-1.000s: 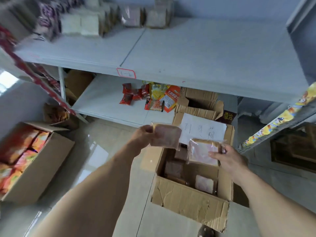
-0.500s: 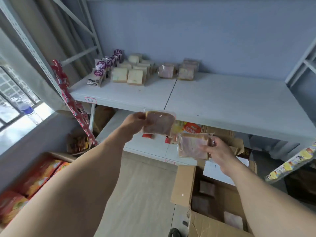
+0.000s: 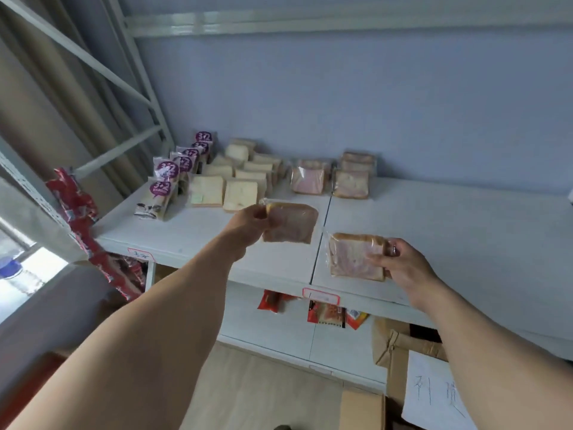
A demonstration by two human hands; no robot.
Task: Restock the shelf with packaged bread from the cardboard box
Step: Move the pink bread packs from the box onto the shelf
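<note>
My left hand (image 3: 249,220) pinches the edge of a clear-wrapped pinkish bread pack (image 3: 291,223) above the white shelf (image 3: 449,231). My right hand (image 3: 400,265) grips a second, similar bread pack (image 3: 350,256) lower and to the right, over the shelf's front edge. Two short rows of the same pinkish bread packs (image 3: 308,180) (image 3: 352,183) stand at the back of the shelf. Only the flaps of the cardboard box (image 3: 387,380) show at the lower right, one bearing a handwritten paper sheet.
White bread packs (image 3: 238,190) and purple-labelled packs (image 3: 161,193) fill the shelf's left back. Red and orange snack bags (image 3: 328,313) lie on the lower shelf (image 3: 279,333). Strips of red sachets (image 3: 77,209) hang from the left upright.
My view has tilted up from the box to the shelf. Both hands have lifted their bread packs up and forward, from over the box to over the shelf.
</note>
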